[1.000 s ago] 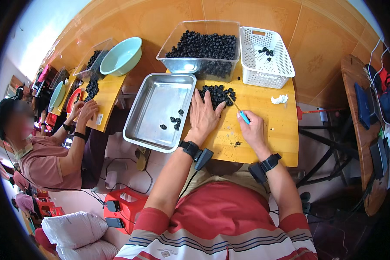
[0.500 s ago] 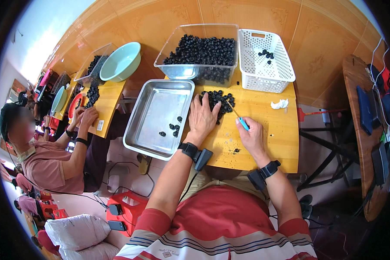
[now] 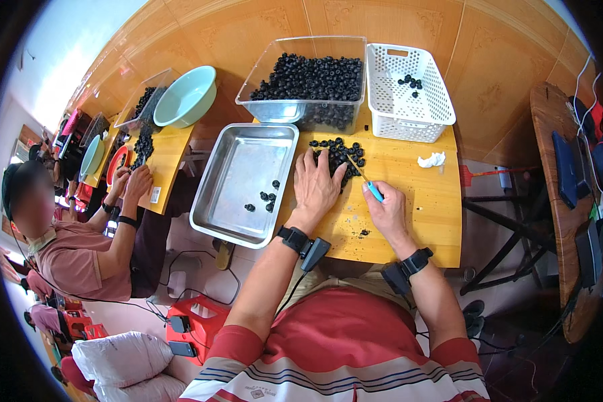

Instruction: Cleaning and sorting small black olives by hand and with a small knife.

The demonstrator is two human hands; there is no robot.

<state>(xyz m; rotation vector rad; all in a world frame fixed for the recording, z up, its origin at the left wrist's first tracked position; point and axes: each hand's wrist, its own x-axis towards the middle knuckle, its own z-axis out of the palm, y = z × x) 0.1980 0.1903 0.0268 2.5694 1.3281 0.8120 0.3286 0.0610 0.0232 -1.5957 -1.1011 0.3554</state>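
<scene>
The right hand [image 3: 387, 213] grips a thin tool with a blue handle [image 3: 373, 190], its tip toward the pile of dark berries [image 3: 340, 155] on the wooden surface [image 3: 429, 208]. The left hand [image 3: 318, 187] lies flat, fingers spread, at that pile's near edge. Left of it sits a steel tray [image 3: 238, 194]; beyond the hands, a clear tub of berries [image 3: 308, 84] and a white basket [image 3: 409, 94].

left hand [image 3: 317, 187] on dark berries [image 3: 338, 155], right hand [image 3: 384, 209] gripping tool [image 3: 366, 183]

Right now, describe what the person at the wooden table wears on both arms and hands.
Both hands are bare. The left hand has a black wristband with a small black device and cable; the right hand has a similar black band. Short red sleeves have striped cuffs.
</scene>
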